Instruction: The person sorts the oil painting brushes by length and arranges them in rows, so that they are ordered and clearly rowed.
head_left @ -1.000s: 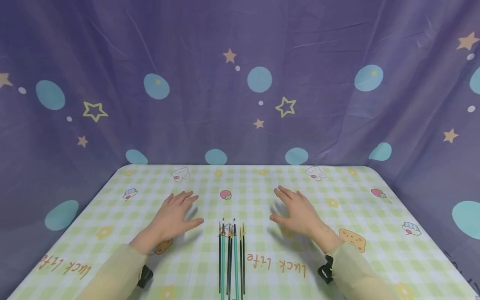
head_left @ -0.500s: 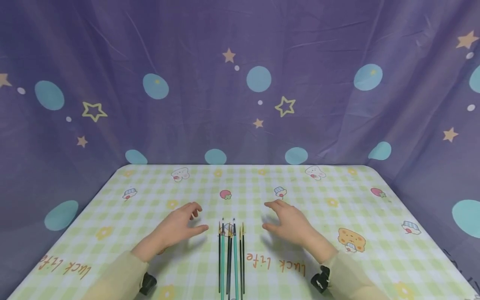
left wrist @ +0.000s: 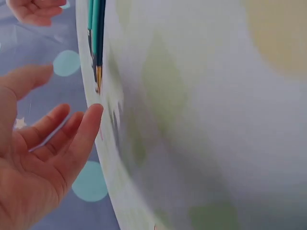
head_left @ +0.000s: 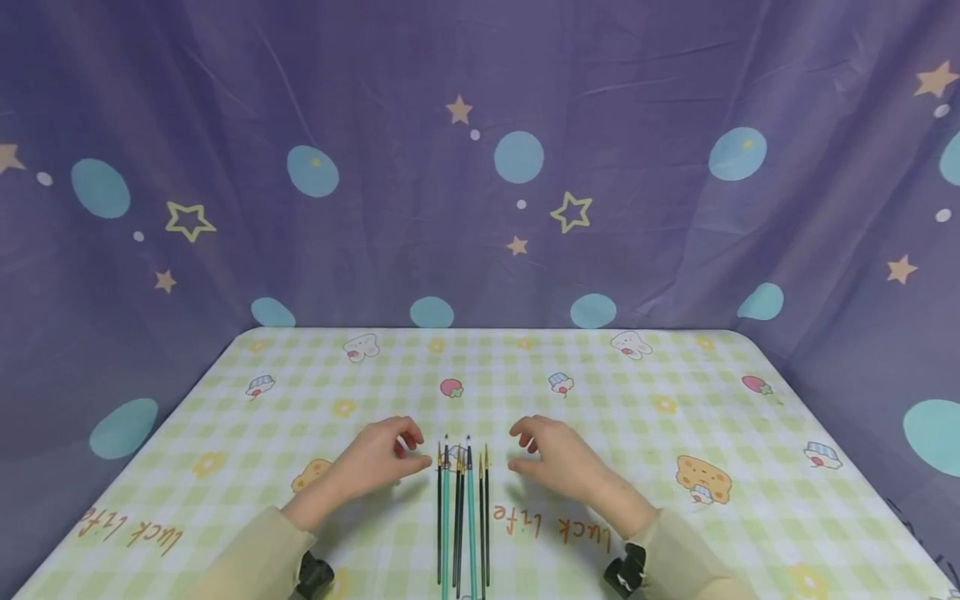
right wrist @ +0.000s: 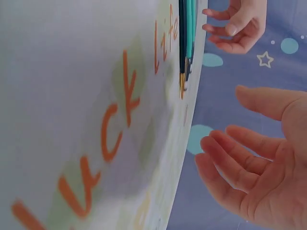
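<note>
Several slim paintbrushes lie side by side on the table, bristle ends pointing away; some handles are black, others turquoise. Just left of their bristle ends hovers my left hand, thumb and fingers loosely bent and apart, holding nothing. My right hand mirrors it on the other side, a little farther from the brushes. In the left wrist view, the left hand has its thumb spread from relaxed fingers. The right wrist view shows the right hand with gently curved fingers and nothing in the palm.
A green-and-white checked cloth with printed flowers, cupcakes and lettering covers the table. Behind it hangs a purple curtain with stars and blue ovals. Dark straps with a device sit at both wrists.
Both hands have moved inward from the sides toward the brushes and slightly nearer to me, their fingers bending more. The brushes lie where they were.
</note>
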Available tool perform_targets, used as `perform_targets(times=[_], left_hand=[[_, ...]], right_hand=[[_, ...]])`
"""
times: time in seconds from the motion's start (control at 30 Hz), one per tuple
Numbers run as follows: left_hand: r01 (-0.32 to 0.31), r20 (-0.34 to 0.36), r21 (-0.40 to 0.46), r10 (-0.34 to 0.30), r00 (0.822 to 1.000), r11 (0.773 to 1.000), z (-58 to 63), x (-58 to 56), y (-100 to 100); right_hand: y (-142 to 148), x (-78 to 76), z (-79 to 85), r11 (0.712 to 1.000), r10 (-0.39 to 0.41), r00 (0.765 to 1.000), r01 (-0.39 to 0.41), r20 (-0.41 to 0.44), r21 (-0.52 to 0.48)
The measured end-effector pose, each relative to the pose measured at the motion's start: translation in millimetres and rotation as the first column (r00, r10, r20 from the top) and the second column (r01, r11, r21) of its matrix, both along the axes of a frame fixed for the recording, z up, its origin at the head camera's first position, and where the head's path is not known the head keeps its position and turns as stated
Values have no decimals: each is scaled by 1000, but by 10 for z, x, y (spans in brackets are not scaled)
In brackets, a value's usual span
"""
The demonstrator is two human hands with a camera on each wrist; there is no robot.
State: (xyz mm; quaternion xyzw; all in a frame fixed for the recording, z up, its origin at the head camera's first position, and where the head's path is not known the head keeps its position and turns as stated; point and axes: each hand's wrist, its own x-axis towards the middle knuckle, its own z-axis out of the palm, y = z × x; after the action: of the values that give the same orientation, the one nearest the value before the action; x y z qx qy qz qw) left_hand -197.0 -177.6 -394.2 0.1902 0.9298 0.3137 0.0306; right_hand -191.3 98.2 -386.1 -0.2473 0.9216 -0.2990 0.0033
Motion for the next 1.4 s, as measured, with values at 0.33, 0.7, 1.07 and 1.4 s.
perform_targets(times=[0.33,0.7,1.07,1.4], left_hand=[[-124,205,175,87,975,977,-100,-6,131],[-224,356,228,133,925,947,-101,27,252],[-283,346,204,201,916,937,-146,54,365],[-312,310,151,255,916,938,-164,54,443]], right_hand=[[-155,0,-86,1000,-11,995,9,95,17],[-315,44,-160,999,-31,983,22,183,50],[-472,42,-166,994,-105,957,103,272,20],[-515,29,-166,994,-107,945,111,310,4]])
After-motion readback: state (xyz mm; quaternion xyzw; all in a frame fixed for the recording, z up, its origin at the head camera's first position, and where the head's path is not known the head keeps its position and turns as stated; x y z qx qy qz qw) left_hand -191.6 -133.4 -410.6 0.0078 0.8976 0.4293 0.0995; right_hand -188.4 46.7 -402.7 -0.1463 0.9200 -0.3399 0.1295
